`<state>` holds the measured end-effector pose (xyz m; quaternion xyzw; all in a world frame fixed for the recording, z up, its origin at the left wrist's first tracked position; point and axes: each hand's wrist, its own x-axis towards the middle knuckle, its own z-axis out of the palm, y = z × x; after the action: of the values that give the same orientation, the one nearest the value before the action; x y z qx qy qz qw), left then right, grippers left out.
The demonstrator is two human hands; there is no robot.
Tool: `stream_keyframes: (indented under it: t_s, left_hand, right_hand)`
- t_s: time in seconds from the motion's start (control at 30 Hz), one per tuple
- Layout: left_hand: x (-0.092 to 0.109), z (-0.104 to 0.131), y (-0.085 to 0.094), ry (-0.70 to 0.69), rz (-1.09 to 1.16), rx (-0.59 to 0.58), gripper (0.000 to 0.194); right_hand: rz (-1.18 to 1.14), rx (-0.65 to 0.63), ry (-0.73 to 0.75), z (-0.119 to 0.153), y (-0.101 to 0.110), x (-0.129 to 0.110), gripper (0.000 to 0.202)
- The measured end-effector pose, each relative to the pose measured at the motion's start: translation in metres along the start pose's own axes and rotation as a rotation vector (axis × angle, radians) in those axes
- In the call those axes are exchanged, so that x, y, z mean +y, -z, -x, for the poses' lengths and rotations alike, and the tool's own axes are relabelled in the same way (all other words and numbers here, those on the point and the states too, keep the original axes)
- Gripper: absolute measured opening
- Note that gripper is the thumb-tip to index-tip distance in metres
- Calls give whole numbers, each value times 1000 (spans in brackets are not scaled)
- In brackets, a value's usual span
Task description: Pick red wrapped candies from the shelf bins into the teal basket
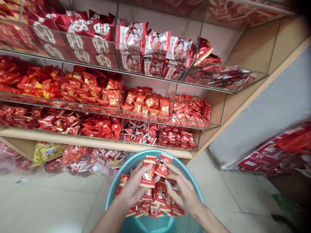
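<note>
A teal plastic basket (112, 191) stands on the floor, with many small red and gold candy packets (155, 204) inside it. Above the packets, my left hand (134, 186) holds a red packet (148, 174) between thumb and fingers, its printed face up; another packet shows partly behind it. My right hand (182, 187) pinches a second red packet (162, 165) at its right edge, close beside the first. Both hands are over the basket's opening, with the fingertips nearly meeting.
A wooden shelf (97, 139) with clear-fronted compartments of red packets rises beyond the basket. Bagged goods (50, 152) lie under it at the left. A grey wall (272, 106) and red packaging (272, 152) are at the right, above the tiled floor (55, 200).
</note>
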<state>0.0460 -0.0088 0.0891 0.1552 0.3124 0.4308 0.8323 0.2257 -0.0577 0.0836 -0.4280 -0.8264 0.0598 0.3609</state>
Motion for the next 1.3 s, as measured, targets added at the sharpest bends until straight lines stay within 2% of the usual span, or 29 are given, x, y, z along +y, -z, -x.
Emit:
stream_keyframes:
  t_s: [0.2, 0.33, 0.43, 0.6, 0.8, 0.97, 1.07, 1.17, 1.3]
  left_hand:
    - [-5, 0, 3, 52, -44, -52, 30]
    - [-9, -2, 6, 87, -98, -57, 25]
    - [-11, -2, 7, 128, -162, -110, 26]
    - [-14, -2, 10, 184, -176, -182, 30]
    - [-18, -3, 18, 230, -187, -171, 28]
    - [-22, -4, 23, 275, -205, -150, 30]
    - [-23, -5, 22, 269, -203, -163, 30]
    - [-25, -5, 19, 273, -180, -185, 29]
    - [-31, -5, 16, 267, -151, -199, 26]
  right_hand:
    - [101, -57, 13, 6, 4, 7, 41]
    - [186, -89, 39, 2, 12, 8, 36]
    - [222, -144, 37, -2, 19, 5, 30]
    - [163, -238, 18, 1, 23, -1, 32]
    - [83, -307, -27, 16, 19, 0, 52]
    - [-14, -348, -107, 22, 21, 3, 49]
    - [-72, -342, -195, 25, 22, 4, 46]
    - [-142, -280, -279, 30, 19, 4, 43]
    - [-173, -241, -324, 41, 12, 7, 42]
